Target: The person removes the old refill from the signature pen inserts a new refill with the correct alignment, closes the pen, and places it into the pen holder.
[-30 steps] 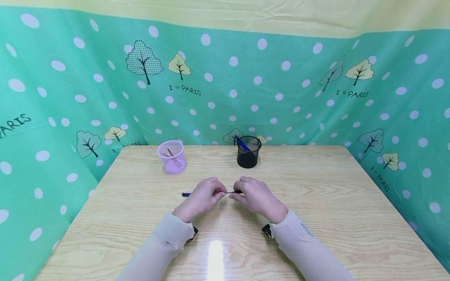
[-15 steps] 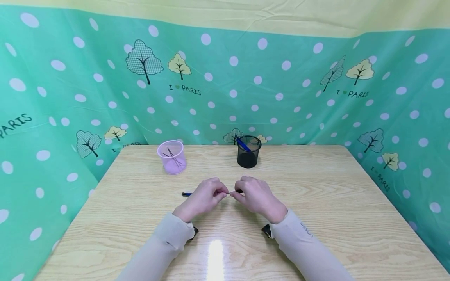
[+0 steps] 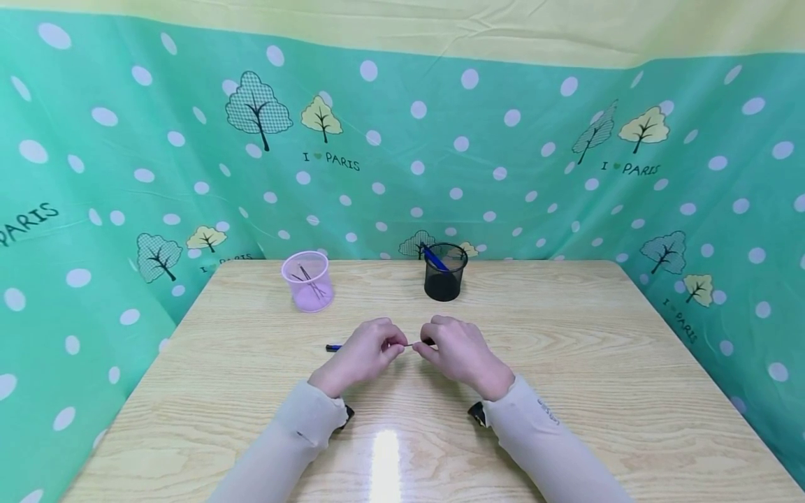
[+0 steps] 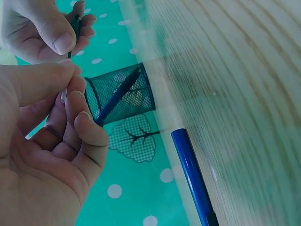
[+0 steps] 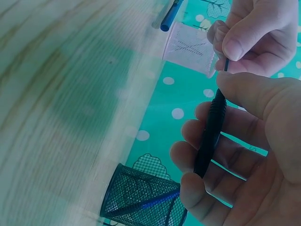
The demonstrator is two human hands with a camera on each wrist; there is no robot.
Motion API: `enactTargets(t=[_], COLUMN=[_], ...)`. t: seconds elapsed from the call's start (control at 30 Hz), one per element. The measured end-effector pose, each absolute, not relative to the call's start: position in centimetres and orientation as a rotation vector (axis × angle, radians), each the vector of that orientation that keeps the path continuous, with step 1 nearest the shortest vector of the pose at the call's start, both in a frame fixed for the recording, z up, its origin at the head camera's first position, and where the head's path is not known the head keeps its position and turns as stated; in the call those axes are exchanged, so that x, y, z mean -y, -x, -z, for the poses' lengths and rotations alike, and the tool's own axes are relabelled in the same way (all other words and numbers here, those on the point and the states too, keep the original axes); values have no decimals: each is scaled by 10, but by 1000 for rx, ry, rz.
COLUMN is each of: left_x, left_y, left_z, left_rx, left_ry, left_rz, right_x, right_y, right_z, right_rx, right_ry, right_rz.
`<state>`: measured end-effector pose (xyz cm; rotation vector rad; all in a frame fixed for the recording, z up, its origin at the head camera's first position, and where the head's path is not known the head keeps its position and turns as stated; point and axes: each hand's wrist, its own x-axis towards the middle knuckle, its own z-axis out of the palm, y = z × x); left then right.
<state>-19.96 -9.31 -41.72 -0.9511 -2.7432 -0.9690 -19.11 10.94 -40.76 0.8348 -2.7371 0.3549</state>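
My left hand point(image 3: 363, 353) pinches one end of a thin dark rod point(image 5: 226, 65) between thumb and forefinger. In my right hand point(image 3: 462, 353) lies a black ribbed pen-like barrel point(image 5: 211, 132), its tip under the thumb, with the rod running from there to the left hand. The two hands nearly meet over the table. Beside the left hand, a blue pen piece with a dark end point(image 3: 333, 348) rests on the table; the left wrist view shows the blue piece point(image 4: 194, 174) larger.
A pink mesh cup point(image 3: 312, 297) holding thin dark sticks stands at the back left of the wooden table point(image 3: 597, 349). Behind my hands is a black mesh cup point(image 3: 443, 285) with a blue pen point(image 3: 435, 258) leaning in it. A patterned green curtain hangs behind and at both sides.
The fingertips of both hands have come slightly closer along the thin rod, by a very small amount. Cups and blue piece have stayed in place.
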Motion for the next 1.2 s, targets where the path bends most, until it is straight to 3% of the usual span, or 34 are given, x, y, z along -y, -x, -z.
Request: enactTargets(t=[1.2], left_x=[96], left_y=[199], left_z=[414], left_rx=[2775], left_ry=[872], left_rz=[970], right_x=[-110], right_y=[192], right_z=[409], right_rx=[2716], right_ry=[-803], right_rz=[-364])
